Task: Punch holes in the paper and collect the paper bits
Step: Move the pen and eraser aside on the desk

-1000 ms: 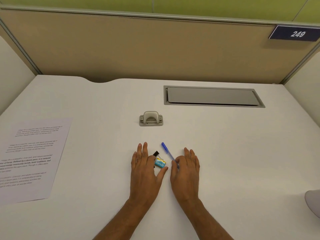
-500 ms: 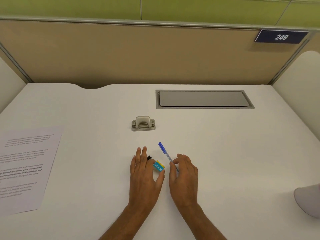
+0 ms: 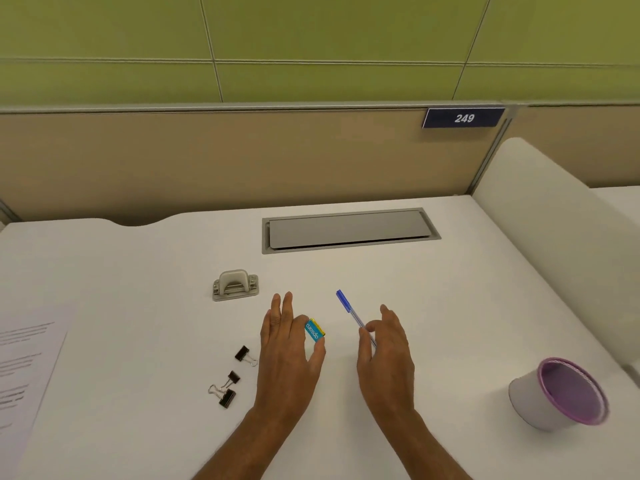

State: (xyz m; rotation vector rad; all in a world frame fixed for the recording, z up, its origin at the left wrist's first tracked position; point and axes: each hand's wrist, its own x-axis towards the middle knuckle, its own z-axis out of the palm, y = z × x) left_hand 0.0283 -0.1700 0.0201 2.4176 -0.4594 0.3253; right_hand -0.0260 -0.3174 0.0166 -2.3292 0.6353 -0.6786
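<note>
A grey hole punch stands on the white desk, beyond my left hand and apart from it. The printed paper sheet lies at the desk's left edge, far from both hands. My left hand pinches a small blue and yellow eraser box between thumb and fingers. My right hand is raised a little, its fingertips closed on the lower end of a blue pen that points away to the left. No paper bits are visible.
Three black binder clips lie left of my left wrist, one alone and a pair nearer me. A white cup with a purple rim stands at the right. A grey cable flap is set into the desk's back.
Both hands have shifted right, carrying the eraser box and the pen. The binder clips that my left hand covered now show. The view has tilted up and the cup has come into sight.
</note>
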